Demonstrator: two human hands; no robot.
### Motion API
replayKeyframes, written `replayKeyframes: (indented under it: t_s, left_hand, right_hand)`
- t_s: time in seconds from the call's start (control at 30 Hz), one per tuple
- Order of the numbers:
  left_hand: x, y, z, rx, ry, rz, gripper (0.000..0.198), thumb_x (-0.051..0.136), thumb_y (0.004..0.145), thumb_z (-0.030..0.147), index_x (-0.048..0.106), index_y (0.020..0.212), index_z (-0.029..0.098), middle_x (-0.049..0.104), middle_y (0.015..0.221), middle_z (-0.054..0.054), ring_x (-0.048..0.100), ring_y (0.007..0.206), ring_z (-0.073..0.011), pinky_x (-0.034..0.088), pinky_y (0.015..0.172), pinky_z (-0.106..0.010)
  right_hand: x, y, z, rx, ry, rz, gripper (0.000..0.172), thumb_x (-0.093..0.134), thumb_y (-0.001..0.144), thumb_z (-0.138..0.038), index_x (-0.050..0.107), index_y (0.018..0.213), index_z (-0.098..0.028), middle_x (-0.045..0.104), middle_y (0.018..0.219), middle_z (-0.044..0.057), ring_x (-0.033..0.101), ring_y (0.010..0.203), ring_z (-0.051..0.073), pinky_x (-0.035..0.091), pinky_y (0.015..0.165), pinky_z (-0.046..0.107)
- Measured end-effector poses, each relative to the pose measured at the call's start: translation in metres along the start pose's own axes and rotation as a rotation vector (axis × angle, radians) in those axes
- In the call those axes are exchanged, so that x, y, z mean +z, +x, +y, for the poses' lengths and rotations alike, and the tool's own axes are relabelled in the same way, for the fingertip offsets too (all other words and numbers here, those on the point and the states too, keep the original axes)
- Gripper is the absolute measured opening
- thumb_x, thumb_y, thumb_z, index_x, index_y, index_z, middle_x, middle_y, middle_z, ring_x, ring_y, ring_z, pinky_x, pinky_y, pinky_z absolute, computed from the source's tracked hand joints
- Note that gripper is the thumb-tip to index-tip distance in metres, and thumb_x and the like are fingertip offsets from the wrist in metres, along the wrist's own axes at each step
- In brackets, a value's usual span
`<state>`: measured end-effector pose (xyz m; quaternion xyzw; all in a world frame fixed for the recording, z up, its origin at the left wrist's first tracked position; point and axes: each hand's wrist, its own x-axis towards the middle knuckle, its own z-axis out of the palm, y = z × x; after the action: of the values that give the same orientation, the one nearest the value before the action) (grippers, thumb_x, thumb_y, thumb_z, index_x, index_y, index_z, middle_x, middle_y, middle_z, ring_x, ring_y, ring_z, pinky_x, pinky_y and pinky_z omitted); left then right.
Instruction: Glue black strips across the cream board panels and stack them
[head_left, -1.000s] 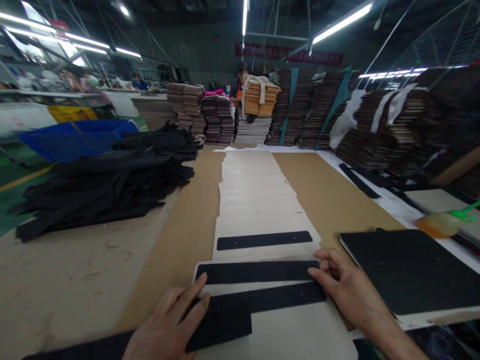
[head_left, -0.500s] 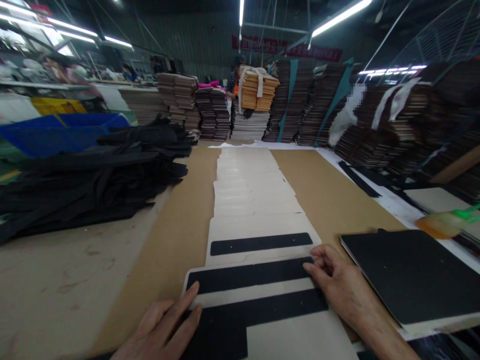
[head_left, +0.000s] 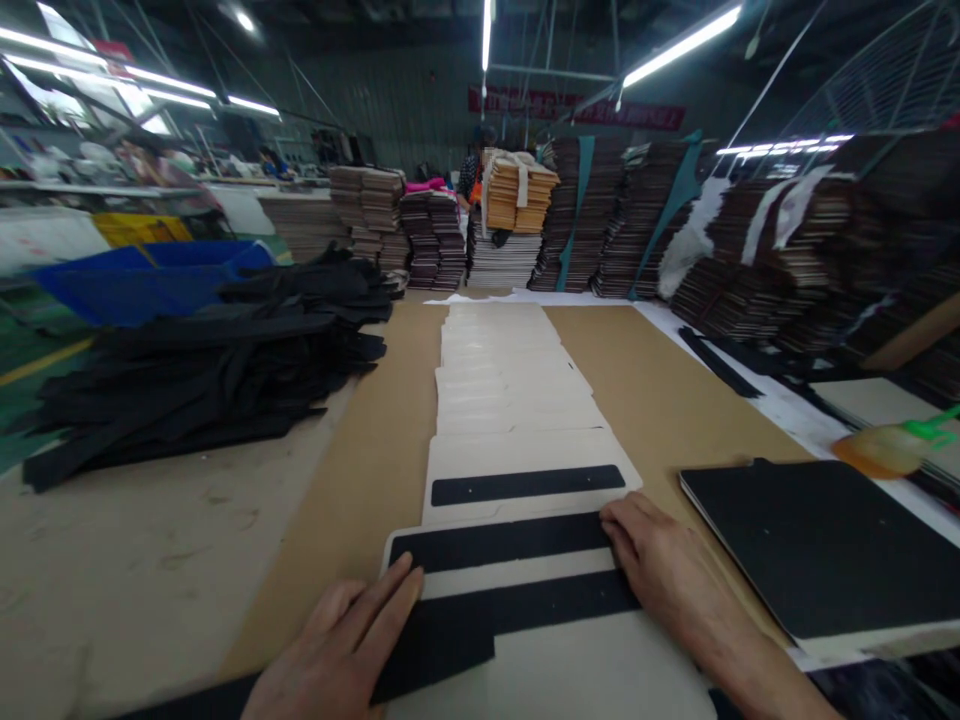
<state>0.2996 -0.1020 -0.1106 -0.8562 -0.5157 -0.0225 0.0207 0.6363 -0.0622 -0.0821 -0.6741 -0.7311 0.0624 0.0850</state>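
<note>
A pale beige panel (head_left: 585, 665) lies in front of me with a black strip (head_left: 510, 542) along its far edge. My left hand (head_left: 349, 630) rests over the strip's left end, fingers stretched out flat. At the right end, my right hand (head_left: 660, 560) has its fingers bunched together on the strip; the thumb is mostly hidden. A second black strip (head_left: 555, 600) crosses the panel closer to me. It meets a wider black piece (head_left: 450, 645) beside my left hand. Just beyond lies another panel (head_left: 525, 447) bearing a narrower black strip (head_left: 525, 485).
Overlapping pale panels (head_left: 502, 345) run away along a brown board (head_left: 360, 470). A heap of black strips (head_left: 247, 350) is at left, near a blue bin (head_left: 150, 280). Black panels (head_left: 825, 545) and an orange-brown container with a green top (head_left: 885, 450) stand right. Stacks (head_left: 517, 190) line the back.
My right hand has shifted slightly left, its fingers now closer together on the strip's end. My left fingers still lie on the other end. The view has turned slightly left.
</note>
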Motion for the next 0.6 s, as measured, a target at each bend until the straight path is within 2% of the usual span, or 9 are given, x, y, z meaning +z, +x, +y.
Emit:
replayKeyframes:
  t_s: [0.07,0.13,0.2,0.27,0.33,0.43,0.6]
  left_hand:
    - [-0.011,0.005,0.006,0.01,0.01,-0.039,0.086,0.044,0.06,0.0,0.041,0.145,0.018,0.052,0.142,-0.005,0.051,0.118,-0.0272,0.047,0.099,-0.041]
    - [-0.021,0.011,0.013,0.016,0.018,-0.073,0.083,0.043,0.065,0.0,0.039,0.146,0.018,0.054,0.139,-0.008,0.05,0.12,-0.0279,0.047,0.099,-0.042]
    - [-0.03,0.017,0.019,-0.009,0.028,-0.092,0.079,0.042,0.07,-0.001,0.038,0.146,0.02,0.054,0.136,-0.01,0.05,0.119,-0.028,0.048,0.097,-0.043]
    - [-0.035,0.023,0.024,-0.041,0.044,-0.117,0.076,0.04,0.073,-0.001,0.039,0.145,0.021,0.055,0.13,-0.01,0.051,0.114,-0.0274,0.05,0.095,-0.043]
    - [-0.038,0.027,0.028,-0.061,0.062,-0.15,0.073,0.039,0.075,-0.002,0.042,0.144,0.022,0.056,0.125,-0.01,0.052,0.11,-0.0265,0.051,0.094,-0.043]
    - [-0.038,0.03,0.028,-0.086,0.053,-0.192,0.074,0.037,0.075,-0.003,0.044,0.143,0.024,0.054,0.127,-0.009,0.051,0.113,-0.0267,0.05,0.095,-0.043]
    - [-0.033,0.024,0.02,-0.093,0.001,-0.201,0.074,0.036,0.072,-0.004,0.046,0.142,0.018,0.054,0.132,-0.008,0.047,0.121,-0.0251,0.044,0.106,-0.04]
  right_hand:
    - [-0.003,-0.004,-0.006,-0.066,-0.143,-0.04,0.03,0.04,0.088,-0.004,0.064,0.094,-0.019,0.065,0.092,0.008,0.067,0.077,0.021,0.049,0.068,0.032]
    - [-0.006,-0.009,-0.014,-0.147,-0.292,-0.057,0.048,0.041,0.08,0.004,0.063,0.114,-0.02,0.065,0.091,0.009,0.067,0.074,0.022,0.05,0.062,0.032]
    - [-0.006,-0.015,-0.024,-0.242,-0.406,-0.051,0.074,0.041,0.076,0.007,0.048,0.139,-0.029,0.066,0.089,0.008,0.067,0.07,0.022,0.049,0.057,0.031]
    - [-0.004,-0.018,-0.034,-0.303,-0.492,-0.052,0.084,0.041,0.077,0.007,0.035,0.147,-0.04,0.066,0.086,0.008,0.066,0.066,0.023,0.048,0.051,0.03]
    - [-0.002,-0.018,-0.043,-0.341,-0.543,-0.061,0.082,0.043,0.08,0.004,0.036,0.146,-0.044,0.065,0.083,0.009,0.066,0.067,0.024,0.048,0.049,0.029]
    - [0.001,-0.015,-0.046,-0.349,-0.558,-0.062,0.076,0.044,0.081,0.001,0.04,0.145,-0.041,0.064,0.084,0.01,0.066,0.069,0.025,0.051,0.05,0.03]
    - [0.004,-0.017,-0.025,-0.305,-0.485,-0.048,0.07,0.042,0.08,0.002,0.048,0.141,-0.03,0.063,0.102,0.012,0.065,0.083,0.027,0.056,0.053,0.034]
